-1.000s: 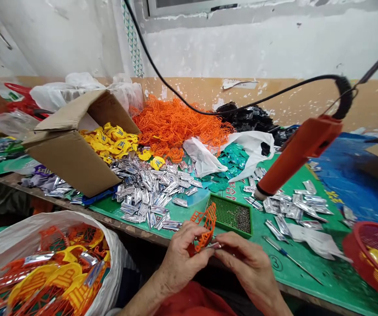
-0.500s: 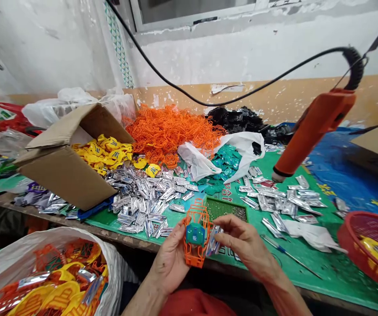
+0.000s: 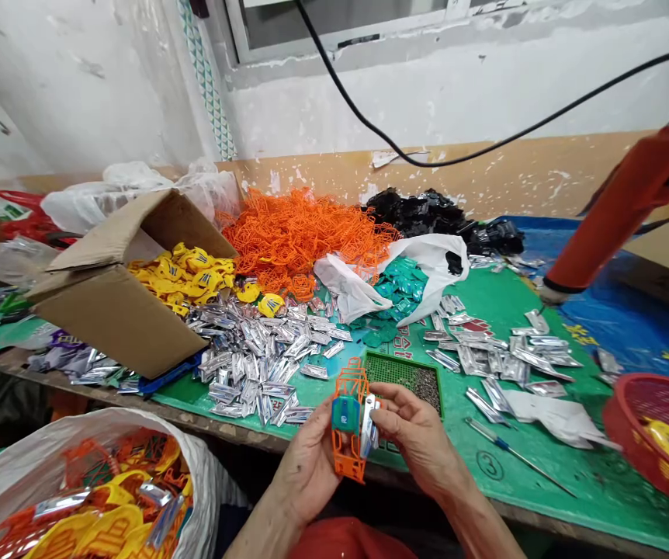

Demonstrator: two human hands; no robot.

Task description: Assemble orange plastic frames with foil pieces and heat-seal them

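Orange plastic lattice frame [image 3: 358, 380] points lengthwise away from the body, gripped by the left hand [image 3: 308, 473]; the right hand [image 3: 416, 439] pinches a silver foil strip [image 3: 368, 423] beside it.

Around my hands, by the clock

An orange plastic lattice frame [image 3: 349, 458] sits in my left hand [image 3: 305, 477], a silver metal strip [image 3: 368, 425] against it in my right hand [image 3: 416, 435]. At 12 o'clock, a heap of orange lattice frames [image 3: 305, 241] lies behind a pile of silver foil pieces [image 3: 258, 361]. At 10, an open brown cardboard box [image 3: 119, 318] lies on its side, yellow plastic pieces [image 3: 180, 276] at its mouth. At 8, a white plastic sack [image 3: 195, 473] sits below the bench edge; at 4, a round red plastic basket [image 3: 631, 427] stands on the bench.
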